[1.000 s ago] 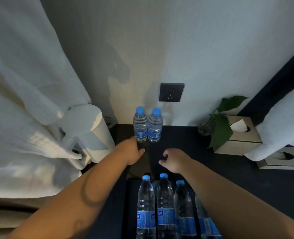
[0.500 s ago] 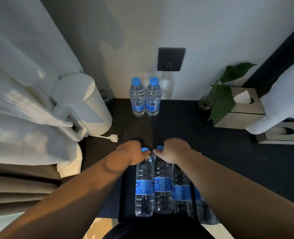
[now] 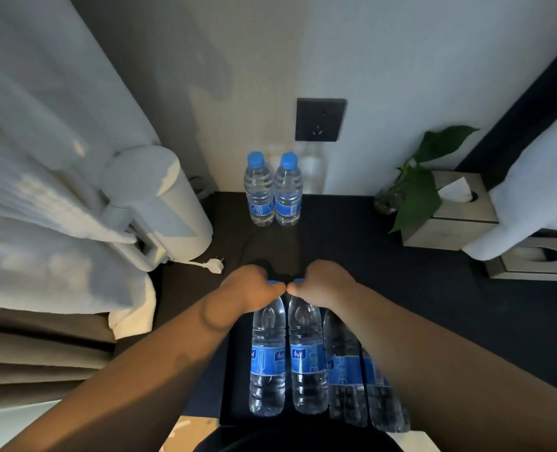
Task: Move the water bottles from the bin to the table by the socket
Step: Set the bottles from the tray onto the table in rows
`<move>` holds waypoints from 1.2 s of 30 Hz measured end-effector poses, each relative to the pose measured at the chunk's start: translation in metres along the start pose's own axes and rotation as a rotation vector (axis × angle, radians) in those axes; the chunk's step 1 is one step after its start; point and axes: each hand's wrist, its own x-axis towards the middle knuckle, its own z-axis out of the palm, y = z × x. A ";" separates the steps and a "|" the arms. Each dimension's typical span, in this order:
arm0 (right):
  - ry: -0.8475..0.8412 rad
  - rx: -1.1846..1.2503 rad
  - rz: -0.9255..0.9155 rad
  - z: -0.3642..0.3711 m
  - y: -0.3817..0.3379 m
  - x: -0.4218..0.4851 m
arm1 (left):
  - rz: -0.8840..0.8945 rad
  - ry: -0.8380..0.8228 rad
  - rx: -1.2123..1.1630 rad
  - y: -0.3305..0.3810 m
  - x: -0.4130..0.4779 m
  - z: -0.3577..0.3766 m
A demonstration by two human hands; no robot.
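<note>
Under both hands (image 3: 286, 288), two bin bottles (image 3: 285, 353) are gripped by their caps.

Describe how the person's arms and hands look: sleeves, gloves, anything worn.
Both forearms are bare, with no sleeves in view. The left hand and right hand wear no gloves, and no watch, ring or bracelet shows. Soft shadows lie across the left forearm.

Bottle caps: mostly hidden under left hand (image 3: 251, 290) and right hand (image 3: 322, 285). Rightmost bin bottle (image 3: 383, 402): partly behind right forearm. Label print: illegible.
</note>
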 end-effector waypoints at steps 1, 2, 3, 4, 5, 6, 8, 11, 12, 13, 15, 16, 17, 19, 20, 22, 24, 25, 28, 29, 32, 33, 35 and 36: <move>0.006 0.008 -0.015 -0.003 -0.001 -0.002 | 0.014 -0.018 0.017 0.002 -0.003 -0.005; 0.012 0.011 -0.034 -0.007 -0.002 -0.004 | 0.025 -0.037 0.041 0.004 -0.007 -0.009; 0.013 0.010 -0.056 -0.010 -0.003 -0.006 | 0.037 -0.049 0.067 0.006 -0.011 -0.013; 0.012 0.003 -0.079 -0.013 -0.004 -0.007 | 0.054 -0.049 0.096 0.008 -0.014 -0.017; 0.013 -0.008 -0.099 -0.017 -0.006 -0.008 | 0.079 -0.036 0.125 0.009 -0.017 -0.020; 0.016 -0.015 -0.114 -0.020 -0.006 -0.010 | 0.107 -0.013 0.149 0.011 -0.021 -0.023; 0.017 -0.029 -0.147 -0.027 -0.008 -0.014 | 0.154 0.035 0.145 0.013 -0.027 -0.029; 0.028 -0.038 -0.175 -0.040 -0.010 -0.024 | 0.177 0.075 0.079 0.016 -0.032 -0.038; 0.041 -0.032 -0.176 -0.043 -0.011 -0.028 | 0.178 0.081 0.064 0.017 -0.035 -0.040; 0.054 -0.031 -0.175 -0.047 -0.013 -0.031 | 0.181 0.088 0.049 0.018 -0.037 -0.043; 0.066 -0.043 -0.176 -0.053 -0.015 -0.037 | 0.200 0.104 0.025 0.019 -0.040 -0.047; 0.069 -0.048 -0.180 -0.056 -0.017 -0.040 | 0.217 0.111 0.019 0.019 -0.042 -0.050; 0.076 -0.055 -0.187 -0.059 -0.017 -0.043 | 0.234 0.117 0.019 0.020 -0.044 -0.052; 0.108 -0.060 -0.205 -0.064 -0.019 -0.049 | 0.264 0.134 0.014 0.023 -0.048 -0.059; 0.130 -0.056 -0.212 -0.067 -0.020 -0.051 | 0.273 0.144 0.001 0.024 -0.050 -0.062; 0.180 -0.058 -0.228 -0.074 -0.024 -0.056 | 0.284 0.170 -0.033 0.027 -0.053 -0.070; 0.223 -0.064 -0.254 -0.081 -0.027 -0.062 | 0.316 0.213 -0.021 0.031 -0.057 -0.077; 0.244 -0.068 -0.275 -0.085 -0.028 -0.066 | 0.333 0.244 0.003 0.032 -0.059 -0.081; 0.337 -0.082 -0.327 -0.099 -0.031 -0.077 | 0.347 0.339 -0.003 0.037 -0.066 -0.092; 0.372 -0.077 -0.330 -0.105 -0.032 -0.079 | 0.334 0.373 -0.035 0.038 -0.068 -0.095; 0.441 -0.047 -0.318 -0.123 -0.033 -0.081 | 0.270 0.493 -0.103 0.039 -0.070 -0.107; 0.459 -0.045 -0.317 -0.129 -0.033 -0.081 | 0.255 0.527 -0.107 0.039 -0.070 -0.112; 0.497 -0.063 -0.315 -0.140 -0.036 -0.080 | 0.233 0.585 -0.081 0.040 -0.068 -0.122; 0.516 -0.073 -0.310 -0.144 -0.037 -0.078 | 0.221 0.607 -0.057 0.040 -0.067 -0.127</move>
